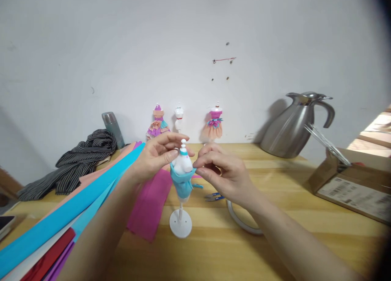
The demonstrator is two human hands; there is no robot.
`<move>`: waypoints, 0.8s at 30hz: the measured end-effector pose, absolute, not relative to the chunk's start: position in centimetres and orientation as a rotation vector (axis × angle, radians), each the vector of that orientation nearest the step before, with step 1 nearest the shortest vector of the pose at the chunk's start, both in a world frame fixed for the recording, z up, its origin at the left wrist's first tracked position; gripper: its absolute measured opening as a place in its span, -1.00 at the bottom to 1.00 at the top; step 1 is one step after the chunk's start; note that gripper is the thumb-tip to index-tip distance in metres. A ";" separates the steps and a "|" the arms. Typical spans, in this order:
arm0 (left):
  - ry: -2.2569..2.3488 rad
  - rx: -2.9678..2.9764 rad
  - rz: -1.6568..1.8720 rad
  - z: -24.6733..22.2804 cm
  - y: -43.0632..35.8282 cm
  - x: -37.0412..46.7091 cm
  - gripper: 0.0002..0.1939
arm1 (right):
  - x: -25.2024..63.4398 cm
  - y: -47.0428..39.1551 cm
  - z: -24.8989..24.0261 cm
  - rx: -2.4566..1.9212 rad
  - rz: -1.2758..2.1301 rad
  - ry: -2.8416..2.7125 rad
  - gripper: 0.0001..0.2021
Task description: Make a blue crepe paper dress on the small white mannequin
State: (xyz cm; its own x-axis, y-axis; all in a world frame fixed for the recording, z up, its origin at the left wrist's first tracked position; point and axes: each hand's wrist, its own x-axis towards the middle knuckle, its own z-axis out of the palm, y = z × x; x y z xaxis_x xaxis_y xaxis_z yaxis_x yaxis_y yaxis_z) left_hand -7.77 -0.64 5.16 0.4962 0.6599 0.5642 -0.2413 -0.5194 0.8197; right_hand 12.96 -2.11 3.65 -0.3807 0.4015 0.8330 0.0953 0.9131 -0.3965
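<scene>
A small white dress form [182, 163] stands upright on a round white base [180, 224] in front of me. Light-blue crepe paper [182, 185] wraps its torso, and a thin blue band circles its neck. My left hand [160, 150] steadies the form, thumb at its shoulder and fingers behind it. On the other side, my right hand [224, 171] pinches the upper edge of the blue paper between thumb and forefinger. Below that hand lie blue-handled thread snips [214, 197] and a roll of white tape [241, 222], partly covered by my wrist.
Crepe paper strips [76, 195] run along the left, beside a magenta sheet [149, 209]. Dressed miniature forms [215, 124] stand by the wall. A striped cloth [88, 161] and flask [113, 128] are back left; a steel jug [290, 128] and cardboard box [354, 191] are right.
</scene>
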 end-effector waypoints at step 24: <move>0.334 1.781 1.155 5.4 -1.2 -7.5 -0.73 | 12.6 -3.2 4.3 -0.412 0.377 -1.993 -0.89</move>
